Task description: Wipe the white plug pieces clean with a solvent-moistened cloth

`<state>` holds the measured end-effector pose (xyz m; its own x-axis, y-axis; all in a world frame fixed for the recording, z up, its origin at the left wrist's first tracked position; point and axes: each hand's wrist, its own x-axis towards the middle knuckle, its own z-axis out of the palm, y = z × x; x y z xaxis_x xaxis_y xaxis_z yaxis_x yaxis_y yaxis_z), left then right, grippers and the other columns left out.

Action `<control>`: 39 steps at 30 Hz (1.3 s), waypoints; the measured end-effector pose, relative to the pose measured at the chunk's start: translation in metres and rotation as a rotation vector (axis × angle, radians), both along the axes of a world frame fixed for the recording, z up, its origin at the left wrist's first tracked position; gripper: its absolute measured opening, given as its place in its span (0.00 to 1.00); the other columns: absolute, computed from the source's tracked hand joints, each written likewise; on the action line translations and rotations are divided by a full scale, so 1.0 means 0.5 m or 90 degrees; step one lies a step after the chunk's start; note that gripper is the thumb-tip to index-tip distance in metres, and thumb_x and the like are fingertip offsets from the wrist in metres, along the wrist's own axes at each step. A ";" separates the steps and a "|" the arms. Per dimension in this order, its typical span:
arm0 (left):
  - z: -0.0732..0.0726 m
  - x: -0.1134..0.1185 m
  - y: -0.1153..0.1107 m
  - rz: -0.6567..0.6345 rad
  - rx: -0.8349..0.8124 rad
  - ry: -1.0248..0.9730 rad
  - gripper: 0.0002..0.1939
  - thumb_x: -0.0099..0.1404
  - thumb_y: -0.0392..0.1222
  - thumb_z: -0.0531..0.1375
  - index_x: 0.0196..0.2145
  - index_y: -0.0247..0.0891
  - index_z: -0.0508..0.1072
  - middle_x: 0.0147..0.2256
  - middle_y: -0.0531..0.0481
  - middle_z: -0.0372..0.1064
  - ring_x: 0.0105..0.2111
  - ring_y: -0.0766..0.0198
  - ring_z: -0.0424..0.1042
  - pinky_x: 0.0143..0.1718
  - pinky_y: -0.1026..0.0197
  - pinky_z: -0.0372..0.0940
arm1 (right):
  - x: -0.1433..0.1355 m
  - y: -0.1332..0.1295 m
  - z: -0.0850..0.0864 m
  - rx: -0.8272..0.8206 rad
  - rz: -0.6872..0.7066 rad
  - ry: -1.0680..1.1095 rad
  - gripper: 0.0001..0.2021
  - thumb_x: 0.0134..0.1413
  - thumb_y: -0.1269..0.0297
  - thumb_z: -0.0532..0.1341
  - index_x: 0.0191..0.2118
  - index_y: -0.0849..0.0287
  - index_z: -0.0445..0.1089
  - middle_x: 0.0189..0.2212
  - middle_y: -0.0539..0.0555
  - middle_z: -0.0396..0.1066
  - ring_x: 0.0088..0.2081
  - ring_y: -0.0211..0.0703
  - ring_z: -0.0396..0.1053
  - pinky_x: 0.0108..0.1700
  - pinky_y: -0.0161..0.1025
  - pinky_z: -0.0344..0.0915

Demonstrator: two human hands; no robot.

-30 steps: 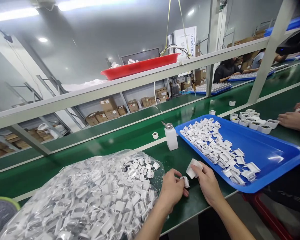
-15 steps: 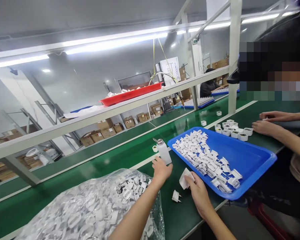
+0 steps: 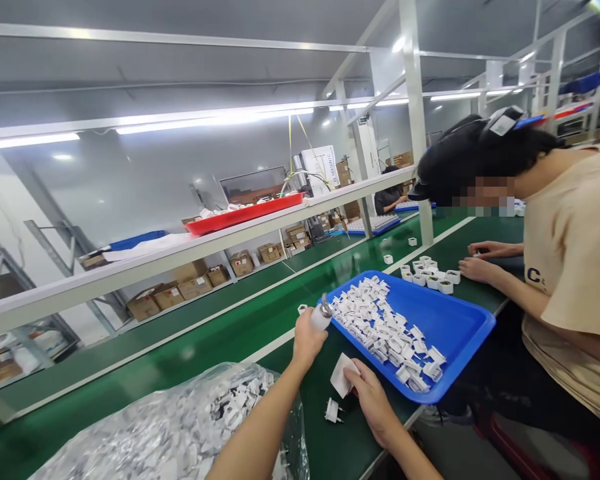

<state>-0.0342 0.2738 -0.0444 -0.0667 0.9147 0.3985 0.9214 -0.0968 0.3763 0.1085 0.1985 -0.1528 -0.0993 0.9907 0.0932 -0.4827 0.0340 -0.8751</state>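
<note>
Left hand (image 3: 307, 341), which I saw reaching a half-second earlier, had wrapped round a white, metal-capped plastic bottle (image 3: 321, 319). Small white two-pinned plastic piece (image 3: 332, 411) lay untouched on smooth green bench (image 3: 340, 449). White squarish cloth-like pad (image 3: 341, 375) stayed pinched in right hand (image 3: 373, 400); both hands occupied.

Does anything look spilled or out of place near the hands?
I see no spill. One loose pronged white piece lies alone on the green bench, near the right hand, apart from the heaped parts in the blue tray; mildly odd, though possibly deliberate.
</note>
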 end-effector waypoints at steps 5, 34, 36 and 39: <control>0.019 -0.021 -0.054 -0.188 0.023 0.194 0.31 0.57 0.26 0.61 0.57 0.41 0.69 0.57 0.43 0.69 0.62 0.49 0.63 0.67 0.40 0.52 | 0.007 -0.005 0.023 -0.023 0.025 0.130 0.13 0.64 0.57 0.64 0.47 0.60 0.73 0.46 0.55 0.75 0.47 0.47 0.74 0.52 0.51 0.70; 0.006 -0.039 -0.081 -0.218 0.084 0.469 0.46 0.51 0.25 0.57 0.68 0.33 0.57 0.63 0.34 0.64 0.65 0.38 0.58 0.68 0.32 0.46 | 0.018 0.007 0.004 0.016 0.040 0.115 0.13 0.65 0.56 0.64 0.46 0.61 0.73 0.47 0.55 0.75 0.47 0.47 0.74 0.51 0.50 0.71; 0.007 -0.042 -0.080 -0.220 0.089 0.476 0.46 0.50 0.25 0.57 0.68 0.32 0.57 0.63 0.34 0.64 0.65 0.37 0.58 0.68 0.31 0.46 | 0.016 0.011 -0.004 0.022 0.032 0.078 0.12 0.64 0.56 0.64 0.46 0.61 0.74 0.46 0.54 0.75 0.46 0.47 0.74 0.50 0.50 0.71; 0.011 -0.043 -0.081 -0.222 0.096 0.484 0.46 0.50 0.26 0.57 0.68 0.31 0.57 0.63 0.34 0.64 0.65 0.37 0.59 0.68 0.31 0.46 | 0.015 0.017 -0.016 0.025 0.017 0.034 0.12 0.64 0.57 0.65 0.46 0.61 0.74 0.46 0.54 0.75 0.46 0.47 0.74 0.50 0.50 0.71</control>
